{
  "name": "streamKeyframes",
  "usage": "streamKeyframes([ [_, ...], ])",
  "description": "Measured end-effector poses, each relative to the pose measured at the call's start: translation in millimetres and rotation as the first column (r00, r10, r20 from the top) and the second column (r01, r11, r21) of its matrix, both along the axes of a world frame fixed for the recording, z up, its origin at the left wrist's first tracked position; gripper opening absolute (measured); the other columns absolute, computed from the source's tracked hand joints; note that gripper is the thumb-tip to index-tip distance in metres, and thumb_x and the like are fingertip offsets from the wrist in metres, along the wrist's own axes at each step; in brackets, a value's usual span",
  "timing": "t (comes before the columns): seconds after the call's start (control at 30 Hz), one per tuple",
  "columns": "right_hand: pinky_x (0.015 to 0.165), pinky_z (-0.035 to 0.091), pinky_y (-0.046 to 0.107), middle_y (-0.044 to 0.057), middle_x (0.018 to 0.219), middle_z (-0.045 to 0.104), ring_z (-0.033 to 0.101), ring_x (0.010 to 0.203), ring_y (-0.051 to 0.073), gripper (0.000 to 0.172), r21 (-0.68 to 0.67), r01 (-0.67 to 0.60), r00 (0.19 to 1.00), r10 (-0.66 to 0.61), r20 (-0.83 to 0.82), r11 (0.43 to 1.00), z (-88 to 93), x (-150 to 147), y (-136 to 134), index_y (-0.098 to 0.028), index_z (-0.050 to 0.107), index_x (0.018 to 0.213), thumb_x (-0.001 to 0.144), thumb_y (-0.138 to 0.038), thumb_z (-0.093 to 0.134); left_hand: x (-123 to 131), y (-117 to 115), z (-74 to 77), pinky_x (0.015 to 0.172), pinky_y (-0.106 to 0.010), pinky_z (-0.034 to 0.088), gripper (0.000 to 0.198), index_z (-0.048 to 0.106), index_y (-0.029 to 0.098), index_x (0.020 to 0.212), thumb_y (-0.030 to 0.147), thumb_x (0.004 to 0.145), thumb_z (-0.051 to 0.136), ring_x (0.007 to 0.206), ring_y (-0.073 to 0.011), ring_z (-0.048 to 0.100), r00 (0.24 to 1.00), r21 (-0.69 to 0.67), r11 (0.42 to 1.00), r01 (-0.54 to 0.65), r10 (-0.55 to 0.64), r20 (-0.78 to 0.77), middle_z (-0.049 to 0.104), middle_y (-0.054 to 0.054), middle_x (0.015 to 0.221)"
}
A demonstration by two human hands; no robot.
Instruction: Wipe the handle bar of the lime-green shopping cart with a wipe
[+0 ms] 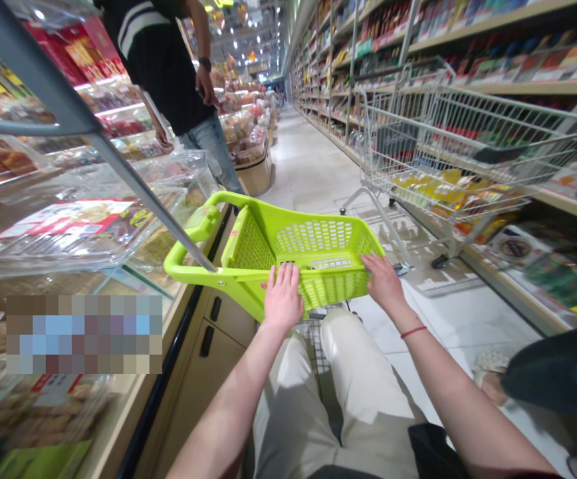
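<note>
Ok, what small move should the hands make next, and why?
Probably a slow, slight shift of the green basket away from the counter: its handle overlaps the counter's edge in this view, the left hand and right hand both touch the basket, and the grey cart near its other end calls for care.

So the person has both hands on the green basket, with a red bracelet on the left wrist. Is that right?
Not quite: the head view shows the red bracelet on the right wrist, not the left. The left hand and right hand are both on the green basket, as you say.
</note>
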State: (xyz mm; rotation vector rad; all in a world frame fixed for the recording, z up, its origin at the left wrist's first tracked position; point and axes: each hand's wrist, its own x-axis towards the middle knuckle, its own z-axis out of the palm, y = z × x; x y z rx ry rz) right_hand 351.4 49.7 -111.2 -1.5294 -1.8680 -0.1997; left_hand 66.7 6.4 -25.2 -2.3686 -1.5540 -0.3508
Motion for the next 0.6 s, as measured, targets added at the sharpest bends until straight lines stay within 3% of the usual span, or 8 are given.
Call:
streamKeyframes([
  [0.13, 0.117, 0.034, 0.057, 0.017, 0.135, 0.062, 0.048, 0.136, 0.029, 0.069, -0.002, 0.099, 0.993, -0.099, -0.06, 0.995, -4.2, 3, -1, -0.01, 0.055, 0.137, 0.07, 0.001, 0.043, -2, 0, 0.3, 0.125, -0.054, 0.014, 0.065, 0.045, 0.013, 0.143, 0.022, 0.079, 0.054, 0.148, -0.031, 0.029, 1.0, -0.001, 1.0, -0.014, 0.014, -0.002, 0.045, -0.013, 0.153],
  [0.27, 0.118, 0.03, 0.057, 0.019, 0.14, 0.057, 0.043, 0.14, 0.031, 0.072, -0.005, 0.13, 0.989, -0.13, -0.065, 0.992, 2.1, -29, -5, -0.008, 0.049, 0.141, 0.069, 0.002, 0.045, -2, -1, 1.8, 0.125, -0.059, 0.011, 0.065, 0.047, 0.017, 0.141, 0.02, 0.077, 0.056, 0.15, -0.0325, 0.026, 0.999, -0.008, 0.999, -0.036, 0.036, -0.004, 0.042, -0.011, 0.155],
  [0.47, 0.12, 0.03, 0.055, 0.02, 0.143, 0.055, 0.041, 0.142, 0.03, 0.07, -0.023, -0.105, 0.994, 0.105, 0.014, 0.994, 21.9, -100, -11, -0.005, 0.05, 0.138, 0.069, 0.004, 0.045, -2, -3, 5.5, 0.124, -0.056, 0.015, 0.062, 0.05, 0.017, 0.139, 0.021, 0.077, 0.059, 0.146, -0.0313, 0.033, 0.999, 0.01, 0.999, -0.049, 0.049, -0.018, 0.042, -0.017, 0.153],
  [0.6, 0.12, 0.032, 0.051, 0.016, 0.142, 0.057, 0.044, 0.14, 0.027, 0.07, 0.013, -0.18, 0.983, 0.18, 0.044, 0.984, 27.5, -110, -13, -0.009, 0.051, 0.139, 0.07, 0.006, 0.044, -3, -3, 4.7, 0.124, -0.055, 0.016, 0.062, 0.048, 0.017, 0.14, 0.021, 0.079, 0.057, 0.143, -0.0312, 0.038, 0.998, 0.021, 0.999, -0.044, 0.044, -0.038, 0.047, -0.017, 0.149],
])
